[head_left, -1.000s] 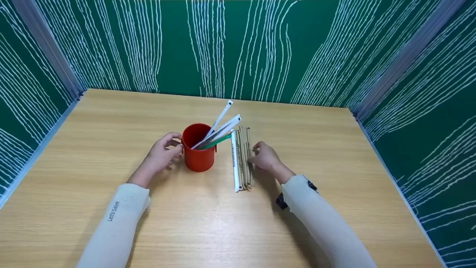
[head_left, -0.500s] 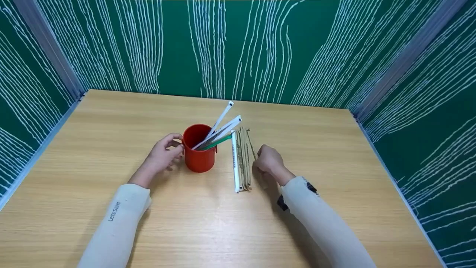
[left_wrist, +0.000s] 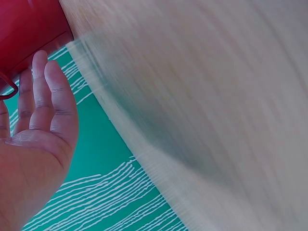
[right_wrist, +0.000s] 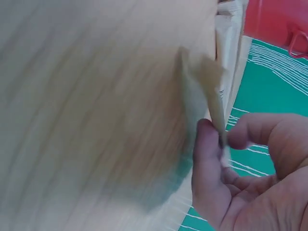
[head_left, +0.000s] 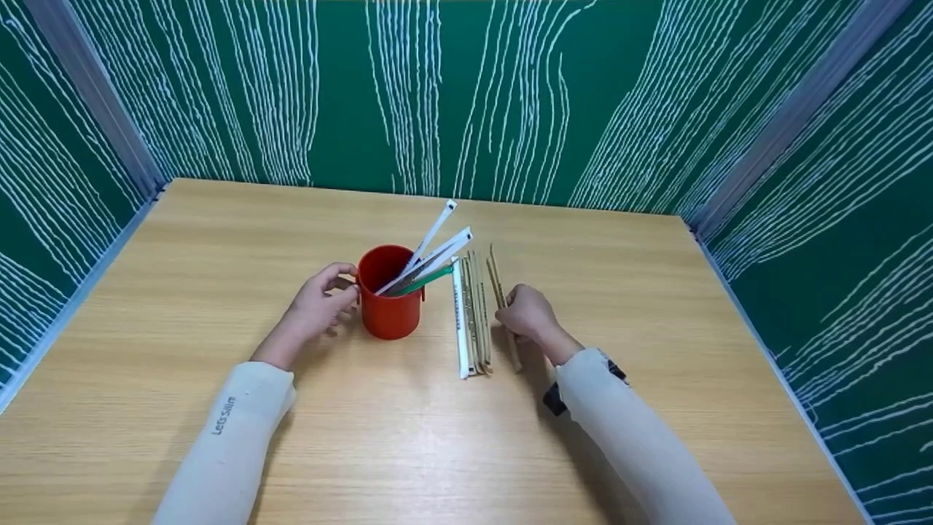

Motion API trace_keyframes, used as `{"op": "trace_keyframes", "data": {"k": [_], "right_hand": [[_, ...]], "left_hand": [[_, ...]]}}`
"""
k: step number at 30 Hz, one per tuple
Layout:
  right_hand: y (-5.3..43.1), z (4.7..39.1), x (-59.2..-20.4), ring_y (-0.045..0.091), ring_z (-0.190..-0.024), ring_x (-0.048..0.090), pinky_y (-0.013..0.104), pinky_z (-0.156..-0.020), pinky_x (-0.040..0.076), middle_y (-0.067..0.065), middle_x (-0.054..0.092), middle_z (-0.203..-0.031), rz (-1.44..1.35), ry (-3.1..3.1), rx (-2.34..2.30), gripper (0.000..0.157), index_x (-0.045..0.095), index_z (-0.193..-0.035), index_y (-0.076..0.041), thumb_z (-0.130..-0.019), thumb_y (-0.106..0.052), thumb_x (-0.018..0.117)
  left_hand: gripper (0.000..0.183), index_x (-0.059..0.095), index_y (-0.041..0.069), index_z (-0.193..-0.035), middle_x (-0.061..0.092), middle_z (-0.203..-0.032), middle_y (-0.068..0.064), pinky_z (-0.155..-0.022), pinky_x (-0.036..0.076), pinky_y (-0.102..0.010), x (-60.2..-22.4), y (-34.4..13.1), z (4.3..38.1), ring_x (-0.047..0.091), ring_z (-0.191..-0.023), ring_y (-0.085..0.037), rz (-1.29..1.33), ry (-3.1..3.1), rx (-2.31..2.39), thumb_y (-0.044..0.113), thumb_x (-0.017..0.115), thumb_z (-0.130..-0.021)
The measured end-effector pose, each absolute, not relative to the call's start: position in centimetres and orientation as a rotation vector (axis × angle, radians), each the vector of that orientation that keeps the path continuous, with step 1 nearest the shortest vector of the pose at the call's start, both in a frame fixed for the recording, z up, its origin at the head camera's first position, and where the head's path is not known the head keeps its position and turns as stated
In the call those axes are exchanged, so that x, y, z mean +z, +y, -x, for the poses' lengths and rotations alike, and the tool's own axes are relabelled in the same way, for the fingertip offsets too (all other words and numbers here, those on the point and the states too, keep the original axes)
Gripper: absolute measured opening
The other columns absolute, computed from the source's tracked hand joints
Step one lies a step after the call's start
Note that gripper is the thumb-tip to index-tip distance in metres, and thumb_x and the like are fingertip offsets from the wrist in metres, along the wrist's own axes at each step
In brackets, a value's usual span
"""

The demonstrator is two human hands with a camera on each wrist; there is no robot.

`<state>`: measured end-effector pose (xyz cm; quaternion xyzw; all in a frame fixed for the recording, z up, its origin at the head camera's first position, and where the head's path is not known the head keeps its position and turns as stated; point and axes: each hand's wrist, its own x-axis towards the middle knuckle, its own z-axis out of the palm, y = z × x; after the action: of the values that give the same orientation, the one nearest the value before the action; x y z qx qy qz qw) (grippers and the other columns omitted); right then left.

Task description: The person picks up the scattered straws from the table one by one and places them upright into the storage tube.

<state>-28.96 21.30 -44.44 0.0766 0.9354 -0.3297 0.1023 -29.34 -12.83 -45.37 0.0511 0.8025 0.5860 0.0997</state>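
Observation:
A red cup [head_left: 391, 313] stands upright on the table, with several white stick-shaped packets [head_left: 435, 257] and a green one [head_left: 426, 280] leaning in it. My left hand [head_left: 315, 302] touches the cup's left side with thumb and index finger; in the left wrist view its other fingers [left_wrist: 62, 98] are fairly straight. To the cup's right lie several slim tan packets [head_left: 477, 313] side by side with one white packet [head_left: 460, 321]. Just right of that row, my right hand [head_left: 528, 312] pinches slim tan packets [head_left: 496, 277], seemingly two, between thumb and fingertips. Their lower part is partly hidden by the hand.
The pale wooden table [head_left: 386, 445] reaches back to green walls [head_left: 339, 95] with wavy white lines. Grey posts [head_left: 95, 95] stand at both back corners. The black wrist strap [head_left: 554, 397] shows beside the right sleeve.
My right hand has drawn slim tan packets out of the row, slightly to the right, and their far ends now stand apart from it. The left hand and the cup have stayed put.

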Motion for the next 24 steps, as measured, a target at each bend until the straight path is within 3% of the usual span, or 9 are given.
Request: {"op": "trace_keyframes", "data": {"k": [2, 5, 15, 24], "right_hand": [[21.2, 28.8, -44.3, 0.016, -0.058, 0.051, 0.029, -0.045, 0.049, 0.004, 0.048, -0.072, -0.244, 2.731, -1.072, 0.009, 0.045, -0.082, -0.008, -0.086, -0.011, 0.052], [20.9, 28.5, -44.0, 0.019, -0.062, 0.053, 0.033, -0.05, 0.051, 0.007, 0.05, -0.079, -0.239, 2.706, -1.198, 0.01, 0.046, -0.091, -0.006, -0.089, -0.016, 0.048], [19.6, 28.1, -42.8, 0.018, -0.052, 0.05, 0.038, -0.051, 0.047, 0.007, 0.051, -0.068, -0.192, 2.577, -1.626, 0.011, 0.049, -0.091, -0.004, -0.092, -0.013, 0.041], [18.7, 27.8, -41.9, 0.021, -0.066, 0.063, 0.028, -0.05, 0.052, 0.011, 0.06, -0.082, -0.106, 2.64, -1.857, 0.008, 0.05, -0.097, -0.002, -0.091, -0.006, 0.051]], "left_hand": [[0.029, 0.05, 0.02, -0.125, 0.058, -0.116, -0.012, -0.054, 0.05, -0.034, -44.9, -12.8, 29.0, 0.061, -0.083, -0.03, -0.143, 2.366, 1.725, 0.026, 0.055, -0.097], [0.03, 0.05, 0.02, -0.126, 0.058, -0.118, -0.012, -0.056, 0.051, -0.035, -44.9, -12.8, 29.0, 0.062, -0.084, -0.031, -0.136, 2.364, 1.72, 0.026, 0.055, -0.097], [0.028, 0.049, 0.019, -0.126, 0.059, -0.117, -0.013, -0.055, 0.05, -0.031, -45.3, -13.1, 29.3, 0.065, -0.086, -0.031, -0.191, 2.387, 1.71, 0.026, 0.053, -0.099], [0.027, 0.048, 0.023, -0.125, 0.058, -0.119, -0.011, -0.055, 0.051, -0.035, -45.1, -13.0, 29.2, 0.064, -0.088, -0.033, -0.175, 2.38, 1.687, 0.027, 0.052, -0.099]]}}
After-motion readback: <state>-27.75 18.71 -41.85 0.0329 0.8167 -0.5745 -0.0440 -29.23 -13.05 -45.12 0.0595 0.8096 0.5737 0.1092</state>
